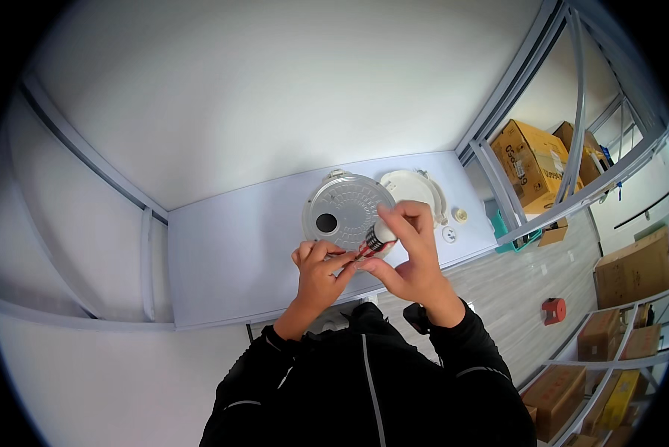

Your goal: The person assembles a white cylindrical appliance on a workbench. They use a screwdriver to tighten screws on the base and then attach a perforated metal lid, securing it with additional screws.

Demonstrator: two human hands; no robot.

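Note:
A small bottle (377,240) with a white end and a dark and red label is tilted between my hands. My right hand (420,257) grips it, with the thumb at its lower part and the fingers curled at the white end. The fingertips of my left hand (322,273) are closed at its lower, red end; what exactly they pinch there is too small to make out. Beneath and beyond the hands lies a round silver metal pan-like disc (357,195) with a ring pattern and a black round spot (326,223). My hands cover its near right part.
Right of the disc sits a round white cover (409,181). A small tape roll (459,214) and a small white round piece (449,235) lie near the right end of the white table (230,246). Metal framing (509,186), cardboard boxes (532,165) and a red stool (553,311) stand to the right.

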